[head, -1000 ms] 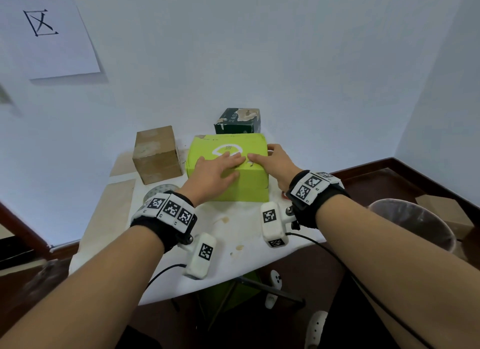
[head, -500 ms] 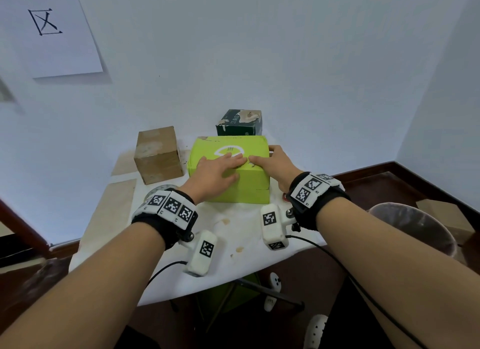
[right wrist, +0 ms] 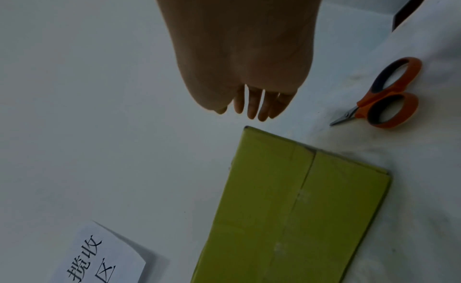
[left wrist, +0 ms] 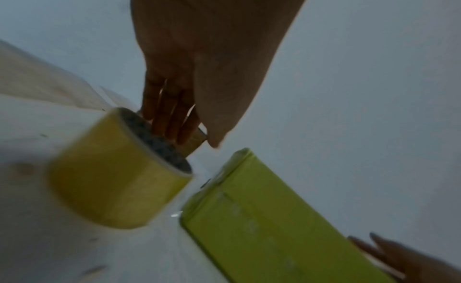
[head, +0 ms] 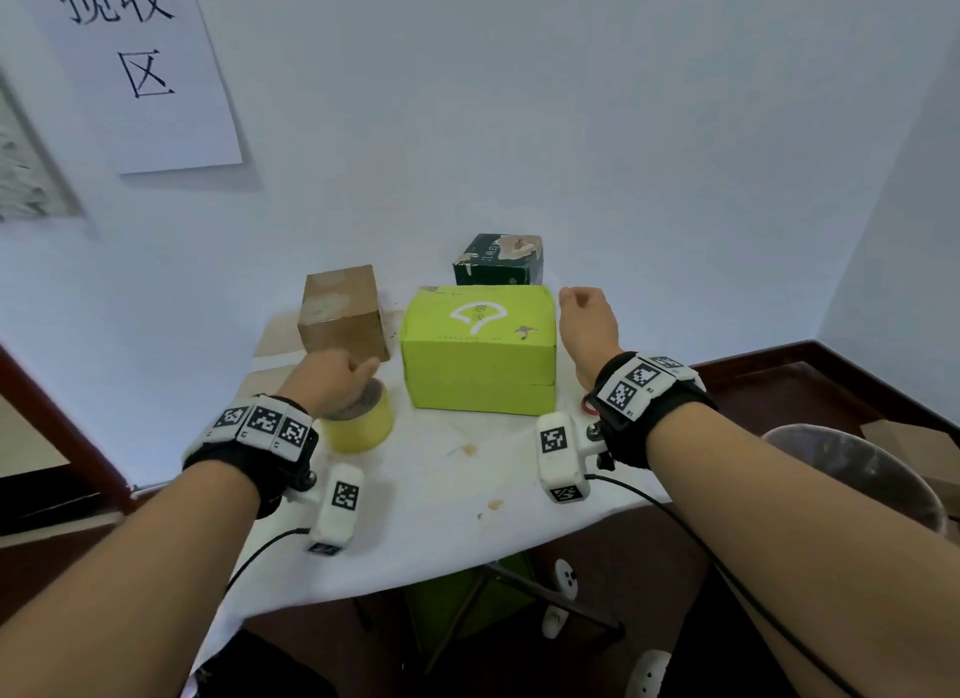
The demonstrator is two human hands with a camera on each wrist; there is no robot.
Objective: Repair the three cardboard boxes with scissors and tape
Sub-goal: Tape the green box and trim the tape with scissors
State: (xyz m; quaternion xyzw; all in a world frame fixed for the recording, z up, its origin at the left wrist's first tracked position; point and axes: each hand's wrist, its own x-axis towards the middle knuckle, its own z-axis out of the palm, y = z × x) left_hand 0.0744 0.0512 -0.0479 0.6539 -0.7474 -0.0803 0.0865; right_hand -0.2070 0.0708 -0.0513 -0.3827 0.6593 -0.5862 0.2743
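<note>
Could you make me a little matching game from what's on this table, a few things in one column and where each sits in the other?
Things:
1. tape roll
2. green box
3. brown box
4. scissors

Places:
A. back left of the table, near the wall
B. under the fingers of the left hand
C. lying flat on the white cloth, right of the green box
D. middle of the table, between the two hands

Pairs: 1-B, 2-D, 3-A, 4-C

Motion-blurred tape roll [left wrist: 119, 172]
</note>
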